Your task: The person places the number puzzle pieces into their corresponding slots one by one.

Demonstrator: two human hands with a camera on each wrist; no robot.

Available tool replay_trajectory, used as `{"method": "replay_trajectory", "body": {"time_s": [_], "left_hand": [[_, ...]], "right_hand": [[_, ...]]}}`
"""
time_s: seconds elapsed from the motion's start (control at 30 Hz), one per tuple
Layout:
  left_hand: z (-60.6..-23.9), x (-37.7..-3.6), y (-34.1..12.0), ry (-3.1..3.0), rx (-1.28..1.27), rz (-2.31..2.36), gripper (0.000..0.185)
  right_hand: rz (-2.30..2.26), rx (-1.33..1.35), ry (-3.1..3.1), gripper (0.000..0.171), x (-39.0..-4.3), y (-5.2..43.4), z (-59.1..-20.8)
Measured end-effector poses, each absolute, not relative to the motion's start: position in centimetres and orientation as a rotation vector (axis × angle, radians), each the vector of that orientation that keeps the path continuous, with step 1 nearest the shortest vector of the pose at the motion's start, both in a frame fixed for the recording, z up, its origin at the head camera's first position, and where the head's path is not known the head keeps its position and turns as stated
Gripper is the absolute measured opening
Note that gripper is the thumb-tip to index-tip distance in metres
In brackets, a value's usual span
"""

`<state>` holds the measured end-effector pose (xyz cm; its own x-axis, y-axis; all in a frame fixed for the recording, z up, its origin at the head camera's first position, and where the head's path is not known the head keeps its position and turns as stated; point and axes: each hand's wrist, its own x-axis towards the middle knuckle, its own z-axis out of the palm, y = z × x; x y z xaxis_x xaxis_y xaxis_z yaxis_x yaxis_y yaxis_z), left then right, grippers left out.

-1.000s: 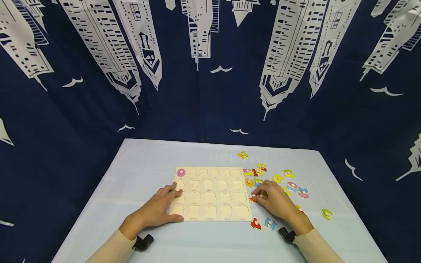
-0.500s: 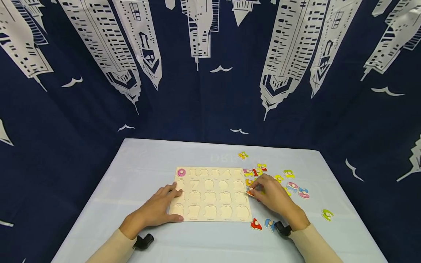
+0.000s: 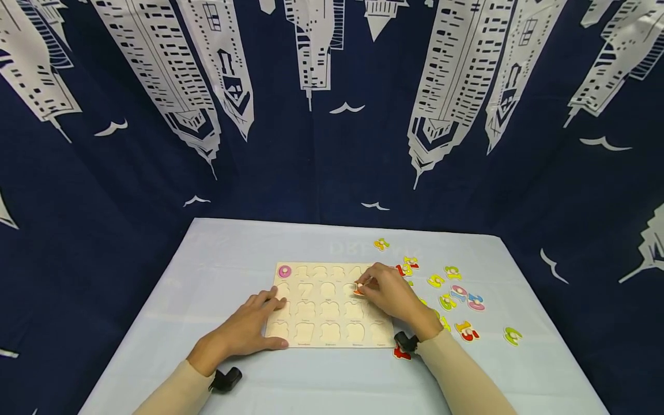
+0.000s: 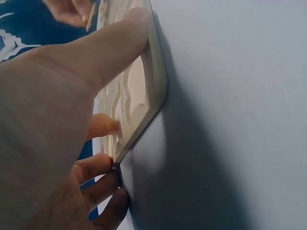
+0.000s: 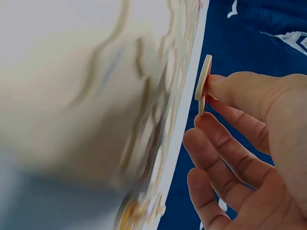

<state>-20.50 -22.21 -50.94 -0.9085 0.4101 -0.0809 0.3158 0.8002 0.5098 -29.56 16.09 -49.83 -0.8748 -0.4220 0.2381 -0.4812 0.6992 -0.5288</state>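
Observation:
A pale wooden puzzle board with number-shaped hollows lies on the table. A pink piece sits in its far left corner. My left hand rests flat on the board's left edge, holding it down. My right hand hovers over the board's right part and pinches an orange piece by its knob. In the right wrist view that piece shows edge-on between thumb and forefinger, just above the board.
Several coloured number pieces lie loose on the light blue table right of the board, among them a red one, a green one and a yellow one. A dark blue printed curtain closes off the back and sides.
My right hand lifted the orange piece from the loose pile right of the board and carried it left over the board. The left hand has stayed in place.

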Motion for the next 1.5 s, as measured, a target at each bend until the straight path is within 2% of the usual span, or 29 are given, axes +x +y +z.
{"method": "replay_trajectory", "body": {"time_s": [0.7, 1.0, 1.3, 1.4, 1.5], "left_hand": [[-50.8, -21.6, -21.7, 2.784, 0.634, 0.669, 0.102], [-50.8, -21.5, -21.5, 2.788, 0.672, 0.673, 0.102], [-50.9, -21.3, -21.6, 2.817, 0.689, 0.615, 0.098], [-50.8, -21.2, -21.7, 2.816, 0.686, 0.614, 0.098], [-50.6, -21.2, -22.0, 2.814, 0.676, 0.614, 0.098]], "right_hand": [[0.919, 0.789, -2.883, 0.005, -34.7, 4.1, -50.1], [0.912, 0.691, -2.930, 0.005, -34.7, 2.4, -50.7], [0.844, 0.751, -2.906, 0.006, -34.4, 1.8, -50.9], [0.793, 0.797, -2.926, 0.013, -34.2, 1.6, -50.8], [0.745, 0.853, -2.942, 0.027, -33.9, 1.6, -50.4]]}}
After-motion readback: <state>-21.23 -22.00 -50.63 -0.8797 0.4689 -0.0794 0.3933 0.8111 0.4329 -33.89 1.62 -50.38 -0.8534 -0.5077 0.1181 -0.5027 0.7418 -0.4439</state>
